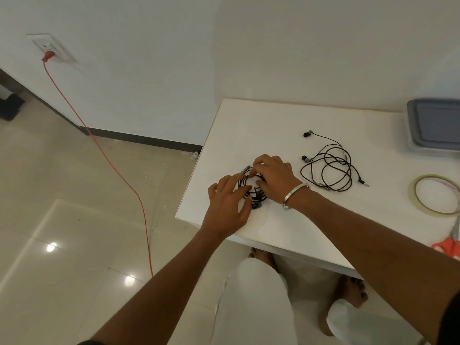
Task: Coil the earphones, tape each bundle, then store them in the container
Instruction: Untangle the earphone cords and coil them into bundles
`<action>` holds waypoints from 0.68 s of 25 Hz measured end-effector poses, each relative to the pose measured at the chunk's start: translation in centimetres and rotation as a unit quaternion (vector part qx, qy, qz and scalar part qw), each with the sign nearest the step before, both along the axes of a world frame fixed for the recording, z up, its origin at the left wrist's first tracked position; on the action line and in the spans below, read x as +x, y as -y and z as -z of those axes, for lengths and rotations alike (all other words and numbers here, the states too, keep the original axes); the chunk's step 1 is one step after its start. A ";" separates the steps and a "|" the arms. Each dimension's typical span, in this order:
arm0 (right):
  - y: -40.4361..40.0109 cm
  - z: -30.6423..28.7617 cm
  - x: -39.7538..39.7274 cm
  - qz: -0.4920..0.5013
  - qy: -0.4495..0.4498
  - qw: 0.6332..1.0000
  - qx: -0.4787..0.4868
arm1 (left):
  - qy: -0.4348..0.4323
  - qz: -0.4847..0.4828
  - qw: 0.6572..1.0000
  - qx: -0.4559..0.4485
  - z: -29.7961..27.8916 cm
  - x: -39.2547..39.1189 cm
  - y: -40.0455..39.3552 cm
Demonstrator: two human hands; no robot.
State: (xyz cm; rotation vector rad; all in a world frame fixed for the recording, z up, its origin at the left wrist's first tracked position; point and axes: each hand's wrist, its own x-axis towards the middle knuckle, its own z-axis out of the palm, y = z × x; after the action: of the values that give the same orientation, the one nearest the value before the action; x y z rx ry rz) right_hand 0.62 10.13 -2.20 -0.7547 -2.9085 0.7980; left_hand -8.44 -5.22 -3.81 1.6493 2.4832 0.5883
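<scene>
Coiled black earphone cable (252,192) lies on the white bench (249,130) near its 8 o'clock corner, pinned under both hands. Left hand (227,207) presses fingers on the coil's 8 o'clock side; right hand (275,179), steel bangle (295,195) at the wrist, pinches the coil at 12 o'clock. Both hands are closed on the coil, fingertips nearly meeting. A second black earphone set (331,168) sits loose at 3 o'clock, well apart. Clear tape roll (434,195) and orange-handled scissors (450,242) lie further at 4 o'clock. Grey-lidded plastic container (434,125) rests at 2 o'clock.
</scene>
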 end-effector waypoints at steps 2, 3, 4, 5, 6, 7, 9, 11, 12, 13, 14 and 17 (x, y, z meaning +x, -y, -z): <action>-0.1 -0.1 0.1 0.013 -0.026 0.999 -0.017 | 0.021 0.005 1.000 0.008 0.0 0.1 -0.2; -0.2 -0.3 0.3 0.022 -0.032 0.999 -0.021 | 0.028 -0.004 0.999 0.017 0.0 0.1 -0.3; -0.3 -0.4 0.4 0.035 -0.035 0.999 -0.021 | 0.032 -0.017 0.999 0.025 0.0 0.0 -0.4; -0.5 -0.5 0.6 0.052 -0.040 0.998 -0.019 | 0.037 -0.029 0.998 0.031 -0.1 0.0 -0.4; -0.7 -0.7 0.8 0.067 -0.045 0.997 -0.018 | 0.044 -0.037 0.998 0.039 -0.2 0.0 -0.5; -0.9 -0.9 1.1 0.078 -0.049 0.996 -0.018 | 0.049 -0.041 0.997 0.048 -0.4 0.0 -0.5; -1.4 -1.1 1.8 0.088 -0.045 0.995 -0.009 | 0.048 -0.027 0.997 0.057 -0.6 0.0 -0.8; -1.8 -1.2 2.6 0.078 -0.025 0.997 0.013 | 0.039 0.011 0.998 0.041 -0.5 0.3 -1.1; -1.9 -1.1 3.0 0.066 -0.014 0.997 0.023 | 0.034 0.028 0.999 0.027 -0.3 0.4 -1.3; -1.9 -1.0 3.3 0.053 -0.004 0.998 0.031 | 0.028 0.042 0.999 0.015 -0.2 0.5 -1.5; -1.9 -0.9 3.6 0.043 0.002 0.998 0.035 | 0.026 0.051 0.998 0.006 -0.1 0.7 -1.8; -1.6 -1.0 4.3 0.041 -0.004 0.999 0.031 | 0.025 0.053 0.998 -0.005 -0.1 1.3 -2.5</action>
State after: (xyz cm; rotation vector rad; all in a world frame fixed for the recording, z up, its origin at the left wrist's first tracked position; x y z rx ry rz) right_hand 4.90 11.76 -1.23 -0.8559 -2.8603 0.6985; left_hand -7.16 -2.75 -3.71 1.7266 2.3441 0.5966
